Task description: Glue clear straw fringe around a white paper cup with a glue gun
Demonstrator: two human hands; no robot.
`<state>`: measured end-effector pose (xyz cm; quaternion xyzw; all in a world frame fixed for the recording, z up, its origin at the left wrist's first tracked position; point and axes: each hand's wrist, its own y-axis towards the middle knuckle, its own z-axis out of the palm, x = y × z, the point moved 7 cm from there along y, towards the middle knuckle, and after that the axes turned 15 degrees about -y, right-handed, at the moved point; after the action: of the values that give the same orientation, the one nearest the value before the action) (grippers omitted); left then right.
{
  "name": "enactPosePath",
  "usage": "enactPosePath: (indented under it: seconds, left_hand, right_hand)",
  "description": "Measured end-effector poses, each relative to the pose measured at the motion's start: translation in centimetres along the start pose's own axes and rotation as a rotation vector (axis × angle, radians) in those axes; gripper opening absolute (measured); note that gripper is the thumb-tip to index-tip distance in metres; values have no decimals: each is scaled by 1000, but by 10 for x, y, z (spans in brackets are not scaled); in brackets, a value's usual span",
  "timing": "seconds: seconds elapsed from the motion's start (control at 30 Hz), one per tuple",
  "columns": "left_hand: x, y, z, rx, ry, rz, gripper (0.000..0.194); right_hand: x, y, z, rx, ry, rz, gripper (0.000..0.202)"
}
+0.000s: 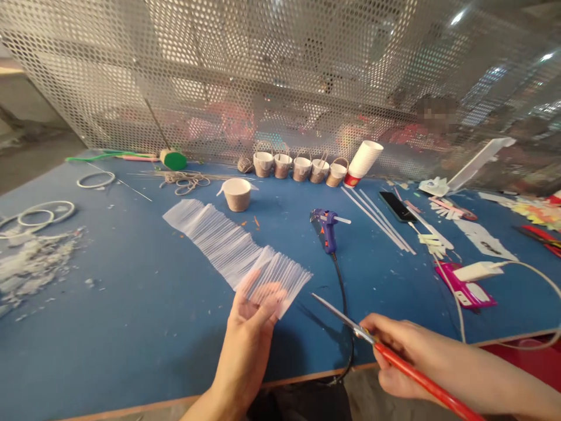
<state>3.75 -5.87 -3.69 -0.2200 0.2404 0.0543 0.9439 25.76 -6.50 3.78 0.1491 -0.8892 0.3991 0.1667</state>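
A long strip of white, pleated, see-through material (223,237) stretches from the middle of the table toward me. My left hand (254,318) pinches its near right end, with fingers behind it and the thumb in front. Red-handled scissors (337,314) are gripped in my right hand (405,351). Their silver tip points up and left, a short way from the strip's end, and the blades look closed. Just beyond the strip stands a twine-wrapped cup (237,195) with white flaps at its rim. Right of the strip is a blue-purple hot glue gun (325,225).
Several small twine-wrapped cups (301,169) line the back, beside stacked paper cups (364,161). White sticks (379,219), a phone (398,206), a pink packet (467,286) and a white cable lie right. Hoops (96,179) and scraps (39,263) lie left. A perforated metal panel (245,76) rises behind.
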Motion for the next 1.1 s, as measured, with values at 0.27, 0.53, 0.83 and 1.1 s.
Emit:
enactPosePath:
  seconds: [0.27,0.53,0.83,1.1]
  left_hand:
    - [3,-4,-2,24,83,6,56]
    - [3,-6,-10,10,120,12,63]
    - [7,-7,-6,38,151,-37,69]
    - [8,-10,-5,55,144,-79,71]
  right_hand:
    - [24,14,6,70,-56,-20,39]
    - [25,25,8,9,-60,-46,39]
    - [17,25,15,-76,-18,-57,35]
    - [12,25,25,-83,72,-43,32]
